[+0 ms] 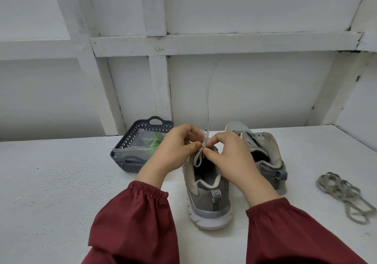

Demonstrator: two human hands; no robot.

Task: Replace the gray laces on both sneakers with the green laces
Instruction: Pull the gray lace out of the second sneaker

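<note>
Two grey sneakers stand heel-toward-me on the white table. The near sneaker [208,198] still carries a gray lace [199,157] at its top eyelets. My left hand [175,149] and my right hand [228,153] both pinch that lace just above the tongue, fingertips close together. The far sneaker [263,147] sits to the right with no lace showing. A loose gray lace [342,192] lies coiled on the table at the right. Green laces [156,141] lie in a clear bag inside the dark basket [130,141].
The dark plastic basket sits left of the sneakers, near the white panelled wall [244,92]. The table surface [61,182] stretches left and toward me. The table's right side meets a side wall.
</note>
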